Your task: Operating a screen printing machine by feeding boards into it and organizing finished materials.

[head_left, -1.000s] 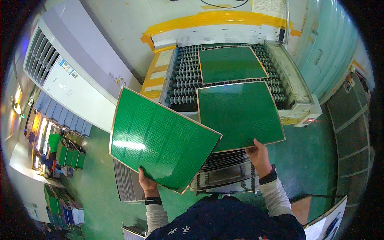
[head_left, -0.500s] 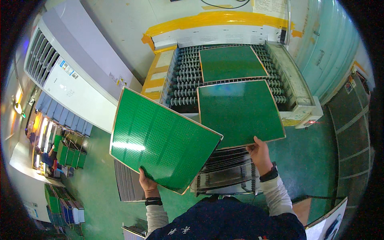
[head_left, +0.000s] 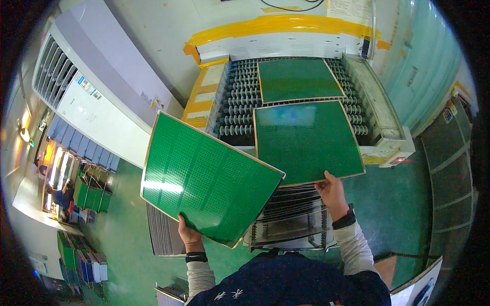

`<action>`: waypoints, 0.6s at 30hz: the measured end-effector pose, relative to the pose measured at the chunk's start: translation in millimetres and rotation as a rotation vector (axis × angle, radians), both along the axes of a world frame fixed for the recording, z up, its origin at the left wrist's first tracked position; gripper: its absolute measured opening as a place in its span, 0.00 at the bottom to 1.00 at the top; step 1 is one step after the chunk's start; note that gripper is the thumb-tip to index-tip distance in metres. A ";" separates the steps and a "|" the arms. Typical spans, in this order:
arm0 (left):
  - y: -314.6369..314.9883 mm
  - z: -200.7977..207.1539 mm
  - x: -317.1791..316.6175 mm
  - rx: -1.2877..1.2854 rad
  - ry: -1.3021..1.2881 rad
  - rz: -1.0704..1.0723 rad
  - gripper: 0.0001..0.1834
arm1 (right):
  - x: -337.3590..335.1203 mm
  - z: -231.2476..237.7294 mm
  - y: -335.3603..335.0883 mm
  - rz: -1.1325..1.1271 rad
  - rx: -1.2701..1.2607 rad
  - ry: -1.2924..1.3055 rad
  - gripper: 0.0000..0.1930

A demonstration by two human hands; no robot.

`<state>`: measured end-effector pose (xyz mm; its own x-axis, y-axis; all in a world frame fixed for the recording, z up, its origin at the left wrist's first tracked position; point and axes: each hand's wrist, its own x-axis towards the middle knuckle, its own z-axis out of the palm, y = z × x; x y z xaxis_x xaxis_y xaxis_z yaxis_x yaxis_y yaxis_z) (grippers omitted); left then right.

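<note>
My left hand (head_left: 190,235) grips the lower edge of a green printed circuit board panel (head_left: 209,176), thumb on its glossy face. The panel is tilted, covered in a fine repeated pattern, with a pale border. My right hand (head_left: 333,194) pinches the near edge of a second green circuit board panel (head_left: 309,143), thumb on top. That panel's far part lies over the front of a roller conveyor (head_left: 237,109). Farther in, a third green panel (head_left: 298,79) lies flat on the rollers. The left panel's right corner overlaps the second panel in this view.
A rack (head_left: 291,219) with dark slots stands below the panels, before my body. A white air conditioner (head_left: 109,120) is at the left. A dark mesh-sided rack (head_left: 449,183) stands at the right. Far left, a person (head_left: 64,196) is near racks of green panels (head_left: 92,196).
Both hands keep their grips with hardly any movement. The conveyor and surroundings sit slightly farther right in the view, and the second panel's near edge is very slightly higher.
</note>
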<state>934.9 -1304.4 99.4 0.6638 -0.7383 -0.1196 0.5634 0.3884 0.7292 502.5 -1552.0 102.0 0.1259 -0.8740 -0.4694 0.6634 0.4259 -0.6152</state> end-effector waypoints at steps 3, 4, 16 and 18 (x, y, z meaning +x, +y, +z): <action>0.3 1.8 -0.8 -0.021 0.032 -0.015 0.27 | 4.5 6.2 -2.7 0.010 -0.030 -0.019 0.06; 0.1 2.4 -1.1 -0.020 0.032 -0.013 0.27 | 4.8 4.5 -4.5 0.012 -0.023 -0.026 0.06; -2.8 -3.5 3.5 -0.052 0.021 -0.038 0.26 | 9.8 3.5 -19.9 0.015 -0.016 -0.052 0.04; -3.4 -2.9 2.6 -0.048 0.019 -0.029 0.26 | 10.1 2.9 -21.8 0.020 -0.013 -0.049 0.05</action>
<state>937.5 -1307.8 96.5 0.6402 -0.7622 -0.0958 0.5882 0.4062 0.6993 512.6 -1573.9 104.9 0.1656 -0.8771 -0.4509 0.6846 0.4313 -0.5877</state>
